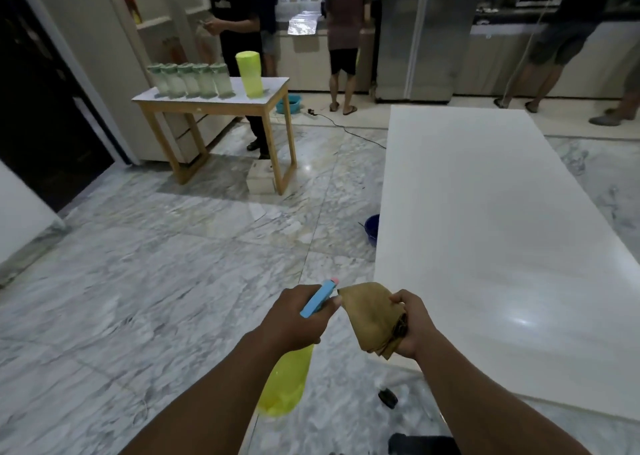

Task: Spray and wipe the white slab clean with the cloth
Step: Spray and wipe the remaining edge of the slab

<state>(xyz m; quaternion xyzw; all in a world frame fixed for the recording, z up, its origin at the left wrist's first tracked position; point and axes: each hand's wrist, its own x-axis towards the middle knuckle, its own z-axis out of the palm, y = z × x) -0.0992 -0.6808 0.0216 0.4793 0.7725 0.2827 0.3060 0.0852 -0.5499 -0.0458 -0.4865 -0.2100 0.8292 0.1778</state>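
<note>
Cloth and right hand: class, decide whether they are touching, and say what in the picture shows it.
Touching. The head view shows the right hand gripping one end of the cloth, with its fingers curled round the bunched fabric.

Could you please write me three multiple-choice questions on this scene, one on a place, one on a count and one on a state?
1. Where is the dark blue round bowl? A. On a chair. B. On the grey marble floor at the white slab's left edge. C. On top of the slab.
2. How many clear green-lidded jars stand on the white-topped wooden table? A. Three. B. Five. C. Eight.
3. What is the right hand doing? A. Gripping the crumpled tan cloth. B. Lying flat on the slab. C. Hanging empty.
Answers: 1 B, the bowl sits on the floor beside the slab; 2 B, five jars stand in one row; 3 A, its fingers curl round the cloth.
</note>
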